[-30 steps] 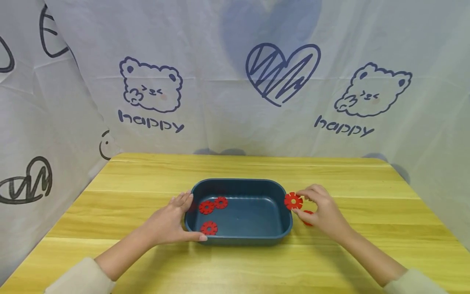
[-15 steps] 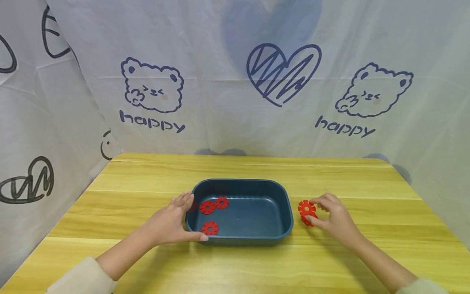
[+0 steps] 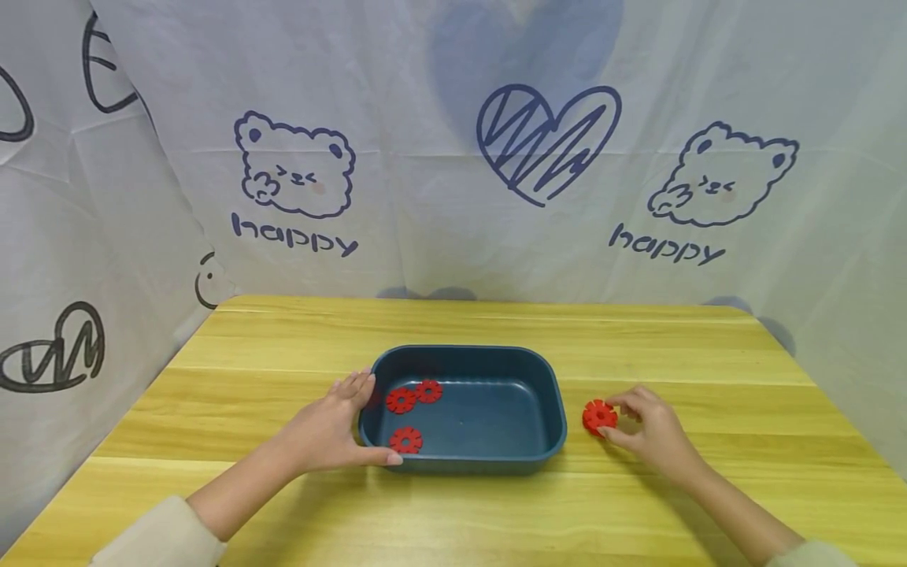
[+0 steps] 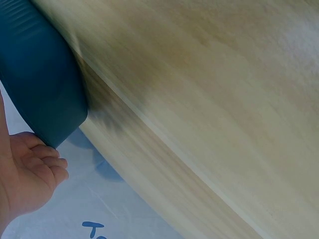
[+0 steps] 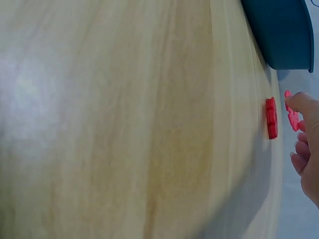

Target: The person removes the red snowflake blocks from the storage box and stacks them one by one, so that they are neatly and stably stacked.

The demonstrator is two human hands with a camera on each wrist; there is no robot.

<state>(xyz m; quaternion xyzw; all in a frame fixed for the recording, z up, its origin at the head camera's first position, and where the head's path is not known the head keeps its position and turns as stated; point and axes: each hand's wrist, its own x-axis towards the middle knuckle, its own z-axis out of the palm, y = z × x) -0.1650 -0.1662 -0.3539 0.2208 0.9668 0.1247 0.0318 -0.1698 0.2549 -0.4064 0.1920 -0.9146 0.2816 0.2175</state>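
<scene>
A dark teal plastic bin [image 3: 464, 465] sits on the table, with several red notched plastic discs inside, one of them a disc [image 3: 405, 440] near the front left corner. My left hand [image 3: 329, 429] holds the bin's left end, thumb along the front wall and fingers at the left rim; the left wrist view shows its fingers against the bin wall. To the right of the bin, my right hand [image 3: 655, 433] pinches a red disc [image 5: 292, 113] by its edge. Just beneath it, apart from it in the right wrist view, lies a stack of red discs [image 5: 271, 118] on the table.
The wood-patterned table [image 3: 496, 520] runs to a white cloth backdrop [image 3: 425, 236] printed with bears and a heart. Another cloth hangs at the left side [image 3: 57, 236].
My right hand has carried its red disc away from the bin's right rim, rightward and down over the discs on the table. My left hand has stayed on the bin.
</scene>
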